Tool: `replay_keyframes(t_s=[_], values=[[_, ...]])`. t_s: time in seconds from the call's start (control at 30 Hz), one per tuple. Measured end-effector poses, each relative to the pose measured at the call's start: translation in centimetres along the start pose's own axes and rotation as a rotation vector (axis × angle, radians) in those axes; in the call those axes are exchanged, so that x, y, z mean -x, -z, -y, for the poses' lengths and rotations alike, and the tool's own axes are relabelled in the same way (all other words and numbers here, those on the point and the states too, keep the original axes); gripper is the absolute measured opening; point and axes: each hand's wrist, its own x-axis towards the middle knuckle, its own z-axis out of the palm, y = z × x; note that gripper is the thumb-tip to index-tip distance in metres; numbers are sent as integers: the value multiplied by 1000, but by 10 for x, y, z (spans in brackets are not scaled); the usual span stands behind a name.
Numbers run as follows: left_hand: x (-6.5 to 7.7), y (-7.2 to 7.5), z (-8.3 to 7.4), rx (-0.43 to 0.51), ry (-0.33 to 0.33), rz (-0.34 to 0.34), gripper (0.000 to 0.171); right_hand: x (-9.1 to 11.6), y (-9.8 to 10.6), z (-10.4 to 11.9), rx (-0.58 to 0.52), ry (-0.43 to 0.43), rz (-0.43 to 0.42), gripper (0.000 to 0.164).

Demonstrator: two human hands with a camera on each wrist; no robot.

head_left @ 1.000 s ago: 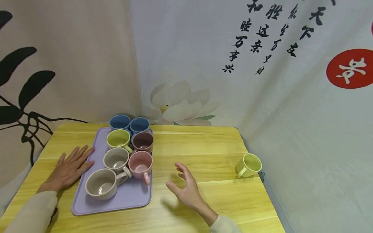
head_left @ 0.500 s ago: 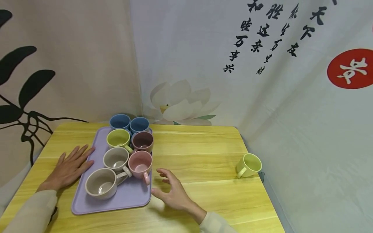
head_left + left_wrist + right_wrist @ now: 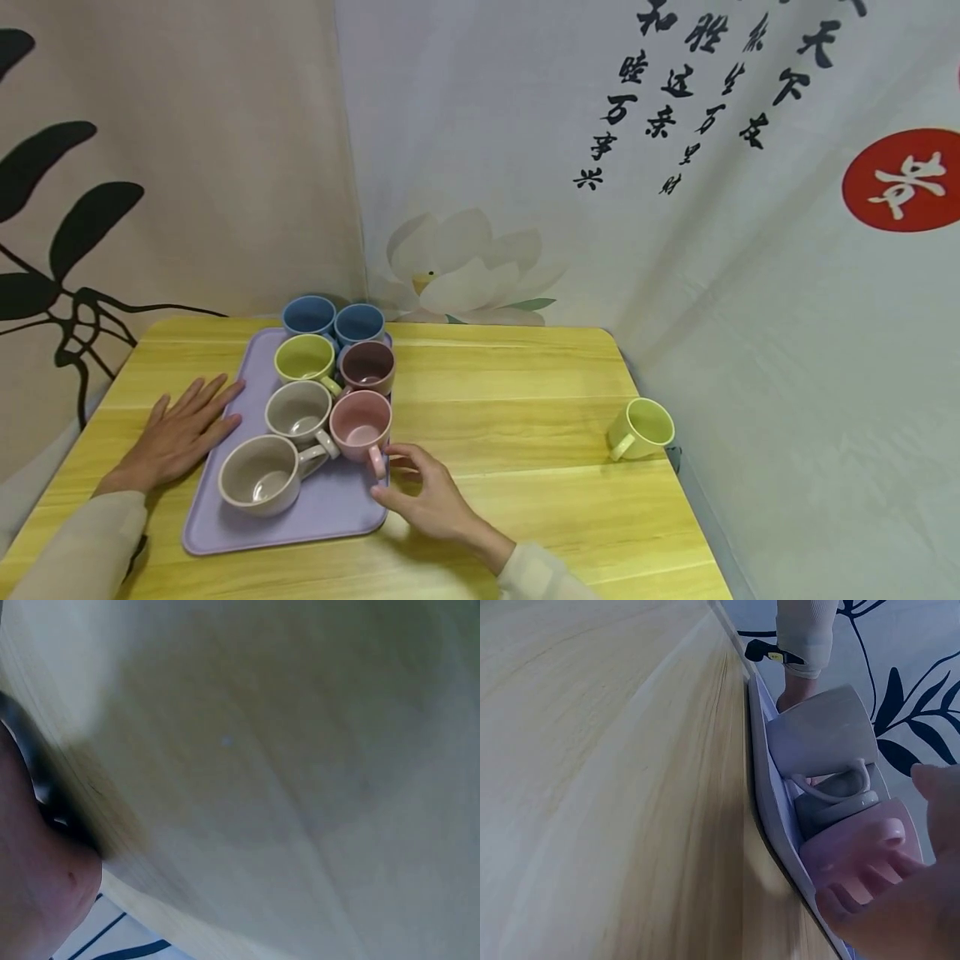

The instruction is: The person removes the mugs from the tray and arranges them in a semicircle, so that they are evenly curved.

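So, lilac tray on wood-grain table; lotus-printed backdrop behind.

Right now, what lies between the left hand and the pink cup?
The head view shows the farther grey cup beside the pink cup, then bare purple tray towards the left hand.

Tray is showing plain lilac. Solid colours are showing on two blue mugs, one plum mug, one pink mug, two greyish-cream mugs, two yellow-green mugs. Tabletop is running yellow with wood grain. Pale backdrop is bearing black characters, black leaves, a whitish lotus, a red oval. Sleeves are showing cream.
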Motion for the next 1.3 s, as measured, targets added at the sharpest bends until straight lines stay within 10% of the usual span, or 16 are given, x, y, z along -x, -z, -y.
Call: replay_keyframes(t_s=[0.43,1.3], values=[[-1,-4,1,11,-6,-24,76,-11,-12,-3,-71,-48,-5,22],[1,-2,-3,0,-13,-33,75,-14,-14,-9,-135,-12,-72,23]])
